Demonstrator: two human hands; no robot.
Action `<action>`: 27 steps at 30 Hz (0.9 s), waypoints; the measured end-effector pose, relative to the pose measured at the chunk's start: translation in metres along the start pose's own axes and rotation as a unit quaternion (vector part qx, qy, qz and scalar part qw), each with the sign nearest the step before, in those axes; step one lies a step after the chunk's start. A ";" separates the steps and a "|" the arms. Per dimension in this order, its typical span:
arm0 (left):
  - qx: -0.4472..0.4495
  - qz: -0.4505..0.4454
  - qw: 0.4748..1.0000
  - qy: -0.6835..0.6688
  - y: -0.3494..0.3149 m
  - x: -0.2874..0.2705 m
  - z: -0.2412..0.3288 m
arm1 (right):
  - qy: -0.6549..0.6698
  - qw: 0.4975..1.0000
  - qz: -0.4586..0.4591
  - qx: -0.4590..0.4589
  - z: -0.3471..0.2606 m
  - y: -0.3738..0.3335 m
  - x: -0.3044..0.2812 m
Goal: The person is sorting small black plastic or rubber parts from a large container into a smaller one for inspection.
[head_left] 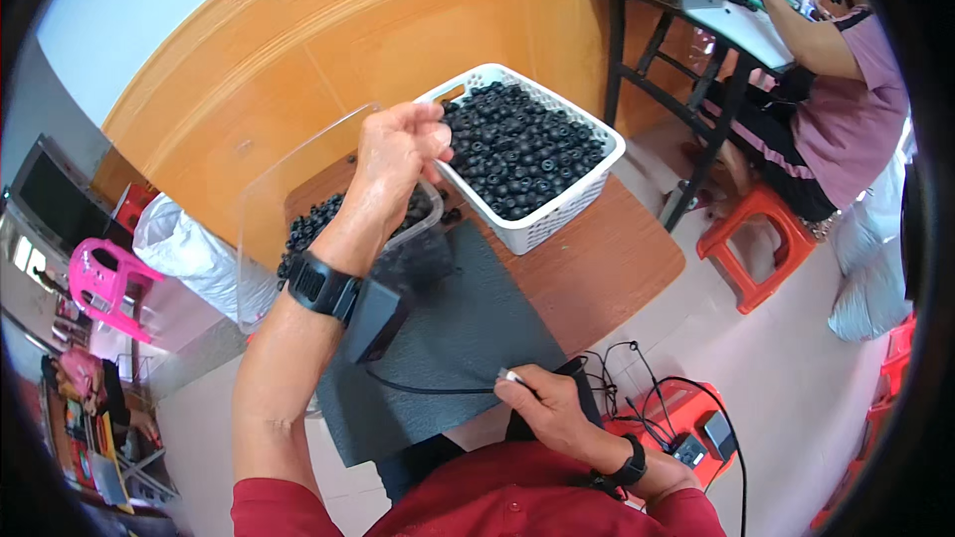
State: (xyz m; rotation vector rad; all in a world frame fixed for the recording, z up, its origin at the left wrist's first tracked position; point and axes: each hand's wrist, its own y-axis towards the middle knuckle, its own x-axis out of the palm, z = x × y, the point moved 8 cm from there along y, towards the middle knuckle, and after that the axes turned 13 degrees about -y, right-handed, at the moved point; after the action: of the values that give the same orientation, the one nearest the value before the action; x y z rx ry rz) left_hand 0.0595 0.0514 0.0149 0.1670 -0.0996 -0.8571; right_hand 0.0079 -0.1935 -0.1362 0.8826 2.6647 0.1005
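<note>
White plastic is forming the basket (562,224), which is standing on the brown desk (632,259) heaped with round black pieces (522,149), while a clear tray (434,224), partly hidden behind the left forearm (343,234), is holding more. Reaching at the basket's left corner seems the step in hand: the left hand (403,144) is bending its fingers there, though whether its grip is holding a piece I cannot tell. Its next move is probably calling for clearance over the rim, while the right hand (547,408) is gripping a small pale-tipped object (513,377) beside a black cable (438,391).
</note>
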 end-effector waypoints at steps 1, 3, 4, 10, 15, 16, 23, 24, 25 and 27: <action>-0.009 -0.016 1.000 0.019 -0.006 -0.009 -0.002 | 0.015 1.000 0.001 0.015 0.002 0.000 0.000; -0.018 -0.020 0.999 0.037 -0.017 -0.032 -0.009 | 0.028 0.999 -0.011 0.026 0.010 -0.001 -0.003; -0.062 -0.037 0.995 0.073 -0.019 -0.048 -0.022 | 0.033 0.999 -0.015 0.035 0.014 0.000 0.001; -0.186 -0.110 0.952 0.218 -0.035 -0.105 -0.062 | 0.031 0.997 -0.036 0.057 0.017 0.004 0.010; -0.108 -0.159 0.969 0.158 -0.028 -0.090 -0.068 | 0.019 0.996 -0.041 0.075 0.023 0.002 0.012; -0.124 -0.188 0.964 0.140 -0.027 -0.079 -0.070 | 0.015 0.996 -0.040 0.073 0.023 0.002 0.013; -0.147 -0.266 0.932 0.198 -0.028 -0.040 -0.072 | 0.022 0.996 -0.034 0.083 0.020 0.002 0.015; -0.180 -0.252 0.934 0.176 -0.029 -0.041 -0.075 | 0.025 0.996 -0.033 0.082 0.019 0.002 0.015; -0.212 -0.238 0.935 0.155 -0.031 -0.042 -0.077 | 0.024 0.996 -0.032 0.082 0.019 0.002 0.014; -0.206 -0.244 0.932 0.173 -0.032 -0.038 -0.071 | 0.022 0.995 -0.037 0.092 0.020 0.001 0.014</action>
State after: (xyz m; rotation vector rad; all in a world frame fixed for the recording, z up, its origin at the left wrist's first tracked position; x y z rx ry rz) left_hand 0.0218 0.0674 -0.0620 -0.0594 0.4696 -1.3111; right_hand 0.0043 -0.1846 -0.1588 0.8420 2.7776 -0.1464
